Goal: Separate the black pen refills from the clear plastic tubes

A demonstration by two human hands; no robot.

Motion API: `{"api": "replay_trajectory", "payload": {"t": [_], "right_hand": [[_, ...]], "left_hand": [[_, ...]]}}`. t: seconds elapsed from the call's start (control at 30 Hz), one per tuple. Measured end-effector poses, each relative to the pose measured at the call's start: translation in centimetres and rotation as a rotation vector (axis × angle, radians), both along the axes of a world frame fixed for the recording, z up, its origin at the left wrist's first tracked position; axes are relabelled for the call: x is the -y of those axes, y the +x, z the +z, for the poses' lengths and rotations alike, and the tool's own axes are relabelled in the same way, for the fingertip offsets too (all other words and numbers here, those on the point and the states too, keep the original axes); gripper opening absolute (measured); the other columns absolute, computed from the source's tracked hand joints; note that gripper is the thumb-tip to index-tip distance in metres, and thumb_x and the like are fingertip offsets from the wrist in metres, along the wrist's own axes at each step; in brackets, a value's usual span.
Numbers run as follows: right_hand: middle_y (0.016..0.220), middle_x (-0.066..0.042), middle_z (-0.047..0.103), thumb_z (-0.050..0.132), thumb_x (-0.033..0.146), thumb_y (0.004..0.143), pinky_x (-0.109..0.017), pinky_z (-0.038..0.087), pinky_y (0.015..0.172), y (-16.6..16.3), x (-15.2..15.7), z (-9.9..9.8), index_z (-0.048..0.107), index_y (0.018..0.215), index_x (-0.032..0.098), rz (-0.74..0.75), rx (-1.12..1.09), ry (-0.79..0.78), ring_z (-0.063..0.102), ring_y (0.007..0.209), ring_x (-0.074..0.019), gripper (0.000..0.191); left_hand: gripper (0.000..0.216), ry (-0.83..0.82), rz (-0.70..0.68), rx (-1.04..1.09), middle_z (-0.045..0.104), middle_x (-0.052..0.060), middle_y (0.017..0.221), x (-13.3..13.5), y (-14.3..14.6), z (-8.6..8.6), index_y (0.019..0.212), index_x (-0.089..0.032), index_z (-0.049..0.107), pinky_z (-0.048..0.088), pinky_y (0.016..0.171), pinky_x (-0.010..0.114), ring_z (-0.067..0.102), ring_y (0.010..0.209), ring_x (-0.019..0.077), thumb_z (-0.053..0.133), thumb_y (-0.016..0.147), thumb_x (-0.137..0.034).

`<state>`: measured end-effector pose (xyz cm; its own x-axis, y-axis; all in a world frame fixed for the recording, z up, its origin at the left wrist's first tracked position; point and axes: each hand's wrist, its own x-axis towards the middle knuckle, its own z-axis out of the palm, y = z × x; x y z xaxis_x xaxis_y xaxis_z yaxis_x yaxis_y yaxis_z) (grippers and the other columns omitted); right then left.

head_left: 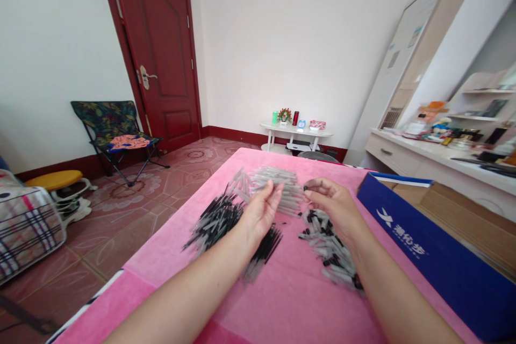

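Pen parts lie in heaps on a pink cloth-covered table (282,301). My left hand (262,209) hovers over the middle, fingers curled, pinching a clear pen tube at its fingertips. My right hand (330,201) is beside it, fingers closed on a small black pen cap held toward the tube. A pile of clear tubes (274,183) lies just beyond both hands. Black refills (217,220) are heaped left of my left hand. Black and grey caps (330,250) lie under my right wrist.
An open blue cardboard box (435,258) sits at the table's right edge. A folding chair (116,134) and red door (161,54) stand at the left, a small white table (296,131) by the far wall, a cluttered white dresser (443,156) on the right.
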<state>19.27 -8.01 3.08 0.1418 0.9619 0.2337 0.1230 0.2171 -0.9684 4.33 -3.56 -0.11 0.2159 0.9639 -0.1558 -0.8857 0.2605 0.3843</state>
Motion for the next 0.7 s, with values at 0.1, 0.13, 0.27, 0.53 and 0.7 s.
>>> {"api": "replay_trajectory", "payload": {"t": [0.1, 0.13, 0.27, 0.53, 0.7], "right_hand": [[0.073, -0.001, 0.06, 0.062, 0.028, 0.065, -0.02, 0.044, 0.052, -0.2, 0.34, 0.53, 0.059, 0.086, 0.016, 0.022, 0.005, 0.036, 0.055, 0.06, -0.0104, 0.024], [0.073, -0.001, 0.06, 0.061, 0.028, 0.066, -0.02, 0.043, 0.052, -0.21, 0.38, 0.61, 0.06, 0.086, 0.016, 0.023, 0.017, 0.049, 0.054, 0.06, -0.0101, 0.023], [0.075, -0.003, 0.061, 0.059, 0.029, 0.068, -0.021, 0.043, 0.052, -0.2, 0.41, 0.81, 0.061, 0.087, 0.014, -0.012, 0.081, 0.114, 0.054, 0.062, -0.0113, 0.024], [0.078, -0.005, 0.062, 0.055, 0.025, 0.071, -0.023, 0.044, 0.054, -0.22, 0.38, 0.87, 0.059, 0.086, 0.014, -0.051, 0.282, 0.206, 0.055, 0.065, -0.0126, 0.02], [0.08, -0.005, 0.064, 0.054, 0.025, 0.071, -0.026, 0.045, 0.062, -0.4, 0.38, 0.77, 0.06, 0.085, 0.015, -0.058, 0.349, 0.226, 0.057, 0.07, -0.0146, 0.018]], "left_hand": [[0.008, 0.035, -0.001, -0.024, 0.065, 0.007, 0.067, 0.08, 0.01, -0.1, 0.066, -0.007, 0.059, 0.054, 0.061, 0.017, 0.065, 0.066, 0.013, 0.057, 0.073, -0.005], [0.008, 0.045, 0.0, -0.028, 0.065, 0.006, 0.067, 0.13, 0.02, -0.11, 0.065, -0.007, 0.059, 0.054, 0.061, 0.017, 0.065, 0.067, 0.0132, 0.058, 0.073, -0.005], [0.008, 0.059, 0.0, -0.039, 0.065, 0.005, 0.066, 0.38, 0.07, -0.15, 0.064, -0.009, 0.058, 0.054, 0.064, 0.018, 0.066, 0.068, 0.0139, 0.061, 0.07, -0.006], [0.008, 0.103, -0.012, -0.092, 0.065, 0.002, 0.065, 0.61, 0.17, -0.28, 0.064, -0.01, 0.057, 0.054, 0.064, 0.019, 0.066, 0.069, 0.014, 0.063, 0.068, -0.006], [0.009, 0.116, -0.012, -0.129, 0.065, 0.002, 0.066, 0.59, 0.16, -0.33, 0.064, -0.01, 0.057, 0.054, 0.063, 0.019, 0.066, 0.068, 0.0139, 0.065, 0.067, -0.007]]}}
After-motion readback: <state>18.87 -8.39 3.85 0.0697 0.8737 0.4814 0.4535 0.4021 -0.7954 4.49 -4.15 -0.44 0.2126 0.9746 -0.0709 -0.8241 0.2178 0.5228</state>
